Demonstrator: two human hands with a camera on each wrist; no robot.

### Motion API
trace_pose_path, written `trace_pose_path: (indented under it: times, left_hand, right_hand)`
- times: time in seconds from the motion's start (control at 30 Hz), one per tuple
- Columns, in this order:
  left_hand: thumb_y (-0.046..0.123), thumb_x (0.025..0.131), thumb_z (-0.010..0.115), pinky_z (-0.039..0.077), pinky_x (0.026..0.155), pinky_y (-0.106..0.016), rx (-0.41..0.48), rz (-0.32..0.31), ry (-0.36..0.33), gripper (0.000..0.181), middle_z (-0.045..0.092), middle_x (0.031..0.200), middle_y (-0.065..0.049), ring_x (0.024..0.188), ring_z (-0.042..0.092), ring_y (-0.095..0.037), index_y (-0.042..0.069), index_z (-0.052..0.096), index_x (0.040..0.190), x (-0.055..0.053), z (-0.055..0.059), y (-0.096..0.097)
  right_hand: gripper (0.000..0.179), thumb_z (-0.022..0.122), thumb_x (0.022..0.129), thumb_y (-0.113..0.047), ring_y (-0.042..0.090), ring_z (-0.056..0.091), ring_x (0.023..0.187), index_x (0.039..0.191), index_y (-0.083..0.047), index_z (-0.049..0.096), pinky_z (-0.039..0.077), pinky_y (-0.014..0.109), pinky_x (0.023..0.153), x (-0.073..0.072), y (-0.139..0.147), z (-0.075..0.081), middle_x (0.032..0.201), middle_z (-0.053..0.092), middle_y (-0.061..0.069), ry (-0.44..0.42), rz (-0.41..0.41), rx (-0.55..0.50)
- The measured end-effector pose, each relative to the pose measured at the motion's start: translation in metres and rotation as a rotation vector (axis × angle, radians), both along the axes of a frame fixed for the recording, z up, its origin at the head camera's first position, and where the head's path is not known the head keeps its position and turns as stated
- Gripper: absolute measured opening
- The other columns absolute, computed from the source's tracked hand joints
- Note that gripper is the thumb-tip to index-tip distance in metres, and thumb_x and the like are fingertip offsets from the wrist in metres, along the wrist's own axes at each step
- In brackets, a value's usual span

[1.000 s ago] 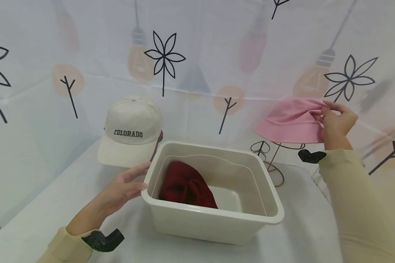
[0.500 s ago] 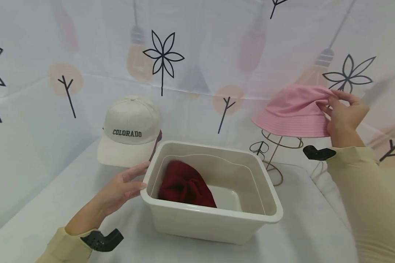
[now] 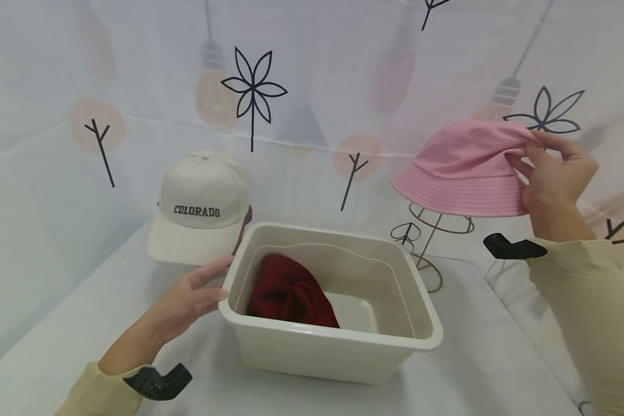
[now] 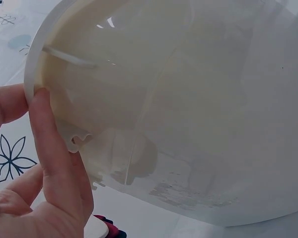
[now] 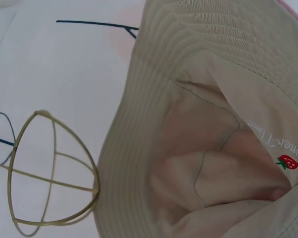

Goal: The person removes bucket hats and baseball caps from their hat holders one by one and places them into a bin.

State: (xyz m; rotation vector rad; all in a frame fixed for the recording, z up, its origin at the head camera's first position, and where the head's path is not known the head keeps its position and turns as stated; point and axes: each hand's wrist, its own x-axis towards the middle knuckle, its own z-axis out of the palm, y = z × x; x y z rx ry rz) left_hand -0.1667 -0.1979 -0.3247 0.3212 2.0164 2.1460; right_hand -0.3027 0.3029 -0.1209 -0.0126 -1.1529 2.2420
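Note:
My right hand (image 3: 559, 173) pinches the crown of a pink bucket hat (image 3: 463, 167), its brim hanging down toward the left. Just below the hat stands a gold wire hat stand (image 3: 430, 237), its top loop showing under the brim. The right wrist view looks into the hat's beige inside (image 5: 188, 129), with a strawberry print (image 5: 287, 161). My left hand (image 3: 179, 303) touches the left rim of a cream plastic tub (image 3: 317, 352) with fairly straight fingers (image 4: 49, 134). Inside the tub, a dark red hat (image 3: 291, 294) lies folded against the left wall.
Behind my left hand sits a cream cap (image 3: 200, 196) lettered COLORADO, a dark red edge showing behind it. A white cloth covers the table (image 3: 182, 370). At the back hangs a patterned curtain (image 3: 301, 75).
My right hand has raised the pink bucket hat and shifted slightly right, exposing the top loop of the wire stand. The left hand stays at the tub's rim.

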Motion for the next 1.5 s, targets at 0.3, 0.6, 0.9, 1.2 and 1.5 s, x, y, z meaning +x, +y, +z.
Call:
trace_pose_path:
  times: [0.3, 0.6, 0.9, 1.2, 1.5]
  left_hand:
    - [0.011, 0.088, 0.061, 0.036, 0.100, -0.046, 0.000, -0.010, 0.000, 0.070, 0.024, 0.149, -0.016, 0.132, 0.030, -0.032, 0.006, 0.024, 0.147, 0.000, -0.003, 0.000]
    - [0.012, 0.089, 0.061, 0.040, 0.097, -0.044, 0.002, -0.014, -0.001, 0.069, 0.027, 0.148, -0.017, 0.128, 0.036, -0.030, 0.005, 0.025, 0.147, 0.001, -0.003, 0.000]
    - [0.012, 0.089, 0.062, 0.040, 0.097, -0.044, -0.010, -0.007, -0.005, 0.069, 0.027, 0.147, -0.018, 0.128, 0.038, -0.027, 0.005, 0.025, 0.147, 0.000, -0.002, 0.001]
    - [0.012, 0.089, 0.061, 0.039, 0.098, -0.043, -0.022, -0.004, -0.010, 0.070, 0.025, 0.148, -0.019, 0.128, 0.036, -0.028, 0.005, 0.023, 0.147, -0.001, 0.000, 0.001]
    - [0.013, 0.089, 0.061, 0.040, 0.098, -0.043, -0.025, 0.000, -0.013, 0.070, 0.026, 0.147, -0.018, 0.127, 0.038, -0.027, 0.006, 0.024, 0.147, -0.001, 0.000, -0.001]
  right_hand:
    - [0.026, 0.063, 0.078, 0.017, 0.023, 0.067, 0.074, 0.100, 0.006, 0.068, 0.055, 0.031, 0.057, 0.023, -0.009, 0.000, 0.110, 0.051, 0.006, 0.069, 0.009, 0.011]
    - [0.029, 0.062, 0.076, 0.021, 0.026, 0.066, 0.072, 0.102, 0.009, 0.066, 0.055, 0.034, 0.056, 0.044, -0.026, -0.005, 0.108, 0.055, 0.009, 0.111, 0.136, -0.002]
    - [0.028, 0.062, 0.075, 0.021, 0.027, 0.065, 0.069, 0.102, 0.012, 0.064, 0.055, 0.036, 0.056, 0.063, -0.043, -0.014, 0.106, 0.055, 0.011, 0.146, 0.240, -0.009]
    - [0.026, 0.063, 0.076, 0.018, 0.025, 0.065, 0.072, 0.101, 0.013, 0.064, 0.056, 0.036, 0.059, 0.084, -0.064, -0.035, 0.100, 0.057, 0.016, 0.216, 0.283, 0.049]
    - [0.025, 0.061, 0.079, 0.016, 0.024, 0.065, 0.075, 0.103, 0.012, 0.065, 0.056, 0.033, 0.062, 0.100, -0.080, -0.058, 0.101, 0.056, 0.016, 0.217, 0.378, 0.123]
